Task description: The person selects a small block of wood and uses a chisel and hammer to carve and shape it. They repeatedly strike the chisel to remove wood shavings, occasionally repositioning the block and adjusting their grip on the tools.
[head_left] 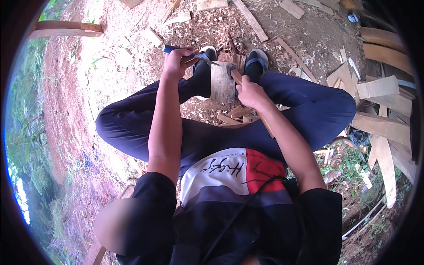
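Observation:
Out in front of my left knee, my left hand (pixel 176 62) is closed around a chisel-like tool (pixel 167 48) with a blue handle. Its thin metal end slants right, its tip over the top of a wooden block (pixel 222 86). The exact shape of that tip is too small to tell. My right hand (pixel 249 93) grips a hammer (pixel 235 75) by its wooden handle, close to the head. The dark hammer head is at the block's upper right, near the tool's tip; whether it touches the wood I cannot tell. The block sits between my sandalled feet.
Shavings and chips cover the ground around my feet. Loose wooden strips (pixel 251 20) lie ahead, and another strip (pixel 297 59) lies beyond my right foot. Several cut boards (pixel 383 126) are piled at the right. A wooden beam (pixel 66 29) juts in at the far left, beside green plants.

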Action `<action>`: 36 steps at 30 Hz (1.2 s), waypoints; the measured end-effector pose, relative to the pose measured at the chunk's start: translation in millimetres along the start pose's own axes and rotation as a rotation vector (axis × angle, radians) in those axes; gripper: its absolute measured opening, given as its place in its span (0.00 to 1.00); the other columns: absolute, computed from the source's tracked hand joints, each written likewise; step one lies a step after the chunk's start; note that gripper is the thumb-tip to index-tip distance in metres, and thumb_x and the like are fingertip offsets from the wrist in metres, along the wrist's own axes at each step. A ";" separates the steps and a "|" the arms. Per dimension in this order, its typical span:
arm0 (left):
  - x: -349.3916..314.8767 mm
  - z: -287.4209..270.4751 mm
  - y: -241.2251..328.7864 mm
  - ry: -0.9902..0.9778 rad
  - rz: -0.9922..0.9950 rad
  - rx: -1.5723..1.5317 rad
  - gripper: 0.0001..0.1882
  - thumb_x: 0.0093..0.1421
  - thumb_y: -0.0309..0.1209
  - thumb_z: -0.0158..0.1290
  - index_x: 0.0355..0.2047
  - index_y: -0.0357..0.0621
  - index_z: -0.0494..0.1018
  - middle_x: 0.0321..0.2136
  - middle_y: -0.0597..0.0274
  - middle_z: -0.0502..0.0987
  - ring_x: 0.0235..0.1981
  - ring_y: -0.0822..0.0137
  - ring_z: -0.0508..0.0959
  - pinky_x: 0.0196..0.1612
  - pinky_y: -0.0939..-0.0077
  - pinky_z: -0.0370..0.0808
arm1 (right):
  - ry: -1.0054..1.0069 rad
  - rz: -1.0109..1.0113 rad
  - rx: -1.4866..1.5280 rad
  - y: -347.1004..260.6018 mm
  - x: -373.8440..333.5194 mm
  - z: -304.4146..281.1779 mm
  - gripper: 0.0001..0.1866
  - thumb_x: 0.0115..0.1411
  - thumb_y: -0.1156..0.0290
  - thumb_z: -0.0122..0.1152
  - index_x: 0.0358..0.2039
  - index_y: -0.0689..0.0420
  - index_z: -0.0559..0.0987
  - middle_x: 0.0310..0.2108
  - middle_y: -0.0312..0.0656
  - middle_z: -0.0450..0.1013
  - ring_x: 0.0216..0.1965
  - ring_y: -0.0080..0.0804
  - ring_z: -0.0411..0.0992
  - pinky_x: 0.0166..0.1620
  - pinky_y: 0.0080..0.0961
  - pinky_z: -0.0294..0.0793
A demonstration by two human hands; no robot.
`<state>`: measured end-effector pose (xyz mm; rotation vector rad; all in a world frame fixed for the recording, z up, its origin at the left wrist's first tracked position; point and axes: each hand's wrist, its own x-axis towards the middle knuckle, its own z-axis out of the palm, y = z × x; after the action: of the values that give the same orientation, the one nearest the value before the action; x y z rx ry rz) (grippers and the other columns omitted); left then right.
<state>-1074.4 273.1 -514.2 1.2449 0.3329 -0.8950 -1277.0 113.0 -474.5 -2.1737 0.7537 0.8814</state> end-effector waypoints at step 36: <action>-13.0 49.7 -28.9 -0.225 0.470 0.592 0.08 0.53 0.23 0.59 0.32 0.40 0.71 0.28 0.65 0.76 0.30 0.74 0.75 0.35 0.77 0.71 | -0.049 0.043 0.137 4.1 1.6 -7.3 0.16 0.66 0.62 0.44 0.43 0.65 0.62 0.25 0.59 0.76 0.22 0.48 0.77 0.31 0.41 0.77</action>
<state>-1115.9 231.6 -508.8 1.6498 -0.4262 -0.7300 -1276.2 104.7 -473.1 -2.0161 0.8147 0.8758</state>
